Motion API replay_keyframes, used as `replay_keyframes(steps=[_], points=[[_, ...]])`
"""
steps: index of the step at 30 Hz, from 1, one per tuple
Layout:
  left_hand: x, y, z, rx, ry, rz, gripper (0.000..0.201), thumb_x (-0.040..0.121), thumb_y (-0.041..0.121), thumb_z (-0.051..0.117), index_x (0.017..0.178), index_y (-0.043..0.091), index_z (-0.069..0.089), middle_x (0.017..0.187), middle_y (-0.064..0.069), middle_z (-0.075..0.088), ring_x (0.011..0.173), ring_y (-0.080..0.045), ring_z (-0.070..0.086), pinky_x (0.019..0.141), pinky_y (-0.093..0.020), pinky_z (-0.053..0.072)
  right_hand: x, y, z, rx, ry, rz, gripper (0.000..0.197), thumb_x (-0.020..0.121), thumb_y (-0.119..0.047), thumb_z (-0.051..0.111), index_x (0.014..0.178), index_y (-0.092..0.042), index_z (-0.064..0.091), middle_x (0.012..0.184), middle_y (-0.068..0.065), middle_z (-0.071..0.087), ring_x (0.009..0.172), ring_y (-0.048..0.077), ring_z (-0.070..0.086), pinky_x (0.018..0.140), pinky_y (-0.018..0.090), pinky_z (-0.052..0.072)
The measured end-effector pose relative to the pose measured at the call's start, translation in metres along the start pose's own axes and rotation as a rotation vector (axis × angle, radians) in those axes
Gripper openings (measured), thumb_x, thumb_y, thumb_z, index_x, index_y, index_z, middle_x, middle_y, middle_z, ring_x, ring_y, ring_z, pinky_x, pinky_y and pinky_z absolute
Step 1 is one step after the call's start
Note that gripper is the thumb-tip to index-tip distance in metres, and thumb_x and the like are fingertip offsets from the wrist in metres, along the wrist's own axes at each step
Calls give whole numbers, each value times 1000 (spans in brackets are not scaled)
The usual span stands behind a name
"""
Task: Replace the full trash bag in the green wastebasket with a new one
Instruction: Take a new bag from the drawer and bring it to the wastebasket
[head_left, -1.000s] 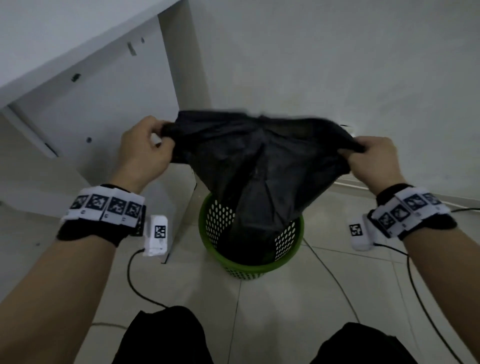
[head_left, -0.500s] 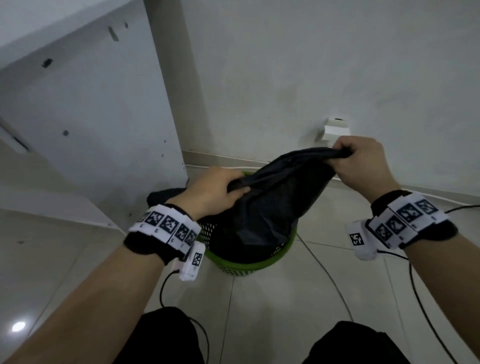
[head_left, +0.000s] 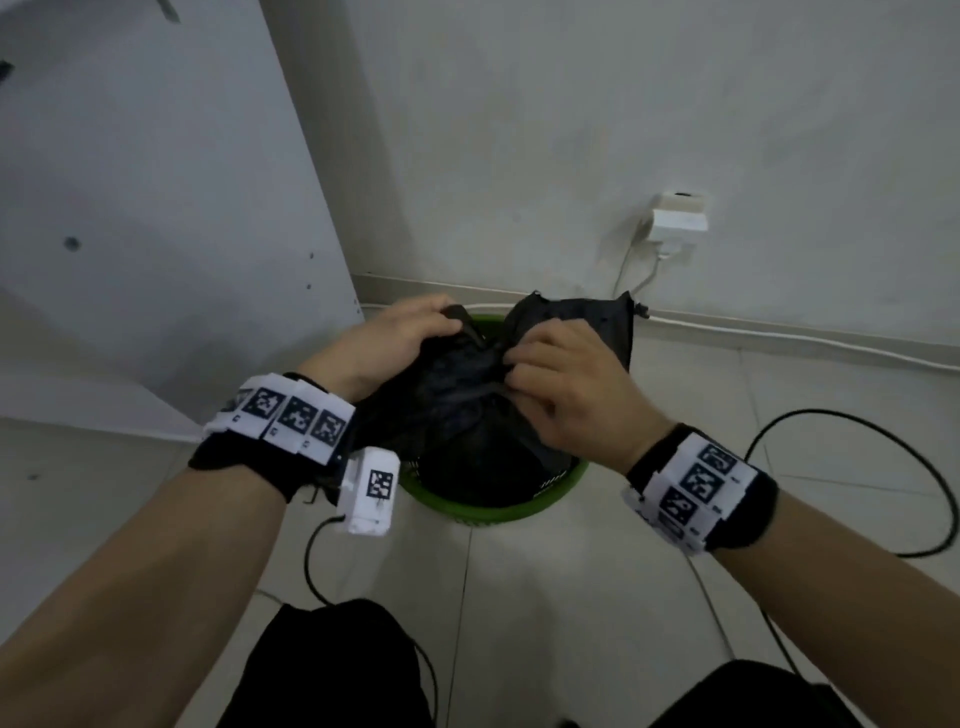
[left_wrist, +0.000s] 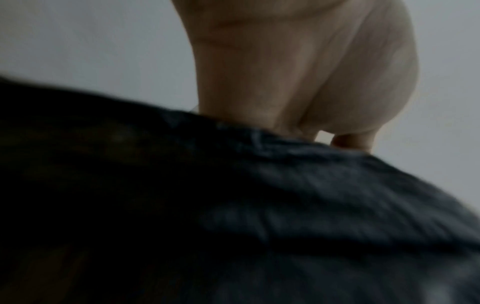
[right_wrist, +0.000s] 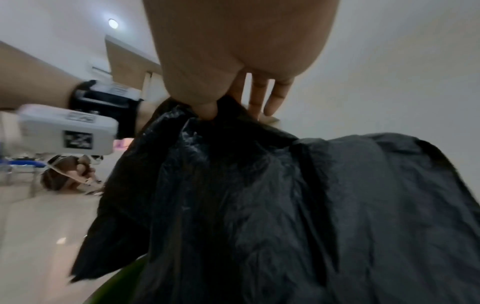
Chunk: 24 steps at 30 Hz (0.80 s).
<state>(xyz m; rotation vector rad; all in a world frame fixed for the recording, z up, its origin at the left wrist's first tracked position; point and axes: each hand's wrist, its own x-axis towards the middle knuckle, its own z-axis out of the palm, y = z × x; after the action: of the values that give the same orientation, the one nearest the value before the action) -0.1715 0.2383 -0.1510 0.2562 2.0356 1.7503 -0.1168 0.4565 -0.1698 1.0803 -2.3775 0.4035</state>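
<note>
**Black bag being worked into the green wastebasket**

The black trash bag (head_left: 467, 410) is held over and partly inside the green wastebasket (head_left: 498, 512), which stands on the tiled floor (head_left: 571, 597) near the wall. Its film is gripped by the left hand (head_left: 395, 338) at the left and pinched by the right hand (head_left: 566, 379) at the middle. The step is judged to be fitting the bag. Next, the mouth must be spread and folded over the rim. The contents cannot be told.
</note>
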Motion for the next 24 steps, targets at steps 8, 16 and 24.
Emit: replay_keyframes(steps=[8,16,24], points=[[26,-16,-69,180,619,53,11,87,18,53,81,27,55,86,-1,63,84,-20,59,77,-33,46,-115,-23,-1,69,-1108,199,17,88,-29,55,92,-18,66,95,7,68,86,33,64,74,31,50],[19,-16,-16,440,331,249,5,92,20,62,89,17,65,86,-6,71,80,-13,64,78,-29,50,-63,-24,-5,121,-335,685,53,76,-79,56,86,-27,57,75,-15,56,67,6,51,57,26,38],[-13,-12,-38,415,-88,247,8,92,16,66,91,24,66,86,7,71,77,7,63,75,-16,47,-8,30,21,55,-207,981,9,78,-39,63,85,-37,68,105,4,70,107,31,63,94,41,49]])
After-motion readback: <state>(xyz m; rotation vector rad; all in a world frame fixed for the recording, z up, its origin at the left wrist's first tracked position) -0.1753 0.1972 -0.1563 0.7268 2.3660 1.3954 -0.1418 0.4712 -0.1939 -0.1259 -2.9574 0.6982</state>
